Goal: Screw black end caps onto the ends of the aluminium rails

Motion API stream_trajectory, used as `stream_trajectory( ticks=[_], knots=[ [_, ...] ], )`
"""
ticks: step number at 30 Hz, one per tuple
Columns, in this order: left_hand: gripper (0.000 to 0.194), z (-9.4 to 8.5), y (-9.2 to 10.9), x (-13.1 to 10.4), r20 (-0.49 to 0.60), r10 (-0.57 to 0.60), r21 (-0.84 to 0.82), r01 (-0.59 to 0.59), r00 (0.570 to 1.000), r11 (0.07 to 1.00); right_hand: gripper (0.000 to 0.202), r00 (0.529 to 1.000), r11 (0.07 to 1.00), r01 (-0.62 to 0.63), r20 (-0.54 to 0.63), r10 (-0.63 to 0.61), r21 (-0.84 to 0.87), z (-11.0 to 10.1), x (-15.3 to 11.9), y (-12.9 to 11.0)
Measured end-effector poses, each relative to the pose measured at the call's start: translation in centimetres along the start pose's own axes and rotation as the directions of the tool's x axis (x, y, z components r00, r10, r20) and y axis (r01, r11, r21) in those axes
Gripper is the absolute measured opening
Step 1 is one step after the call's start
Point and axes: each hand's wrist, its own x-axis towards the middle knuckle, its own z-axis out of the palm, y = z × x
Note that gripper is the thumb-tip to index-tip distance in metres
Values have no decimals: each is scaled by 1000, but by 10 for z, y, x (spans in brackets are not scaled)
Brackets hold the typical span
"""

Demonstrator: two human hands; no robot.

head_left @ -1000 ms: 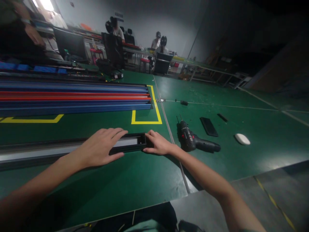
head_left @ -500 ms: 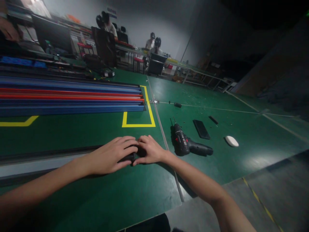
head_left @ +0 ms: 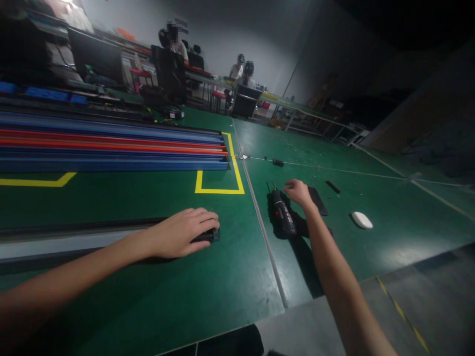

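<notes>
A long dark-edged profile with a pale strip lies along the near left of the green table. My left hand is closed over its right end, where a black end piece shows past the fingers. My right hand is at the table just right of the drill bit, fingers bent together and pointing left. Whatever is between its fingertips is hidden or too small to make out. Beneath that forearm, a black cordless drill lies on its side, its handle partly covered. A flat black phone-like slab is partly behind the wrist.
Several blue and red profiles lie at the back left beside yellow tape. A white rounded object, a small black bar and a black cylinder lie to the right. People sit at far benches.
My right hand has left the profile's end and moved right, beside the drill. My left hand stays on the profile. The view has shifted slightly.
</notes>
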Motion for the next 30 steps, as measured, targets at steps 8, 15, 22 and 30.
stream_trajectory(
  ticks=[8,15,22,30],
  knots=[
    [34,-3,2,1,15,1,13,-1,1000,1000,23,990,999,18,139,-12,-41,29,-1,20],
    [35,-1,0,1,11,21,32,-22,1000,999,15,996,999,-29,88,25,43,25,11,20],
    [36,-1,1,1,35,13,74,-15,999,997,16,989,960,-86,140,50,266,16,61,-8],
    [35,-2,4,0,39,-1,75,-2,999,997,25,950,887,-182,310,46,425,52,76,-19]
  ],
)
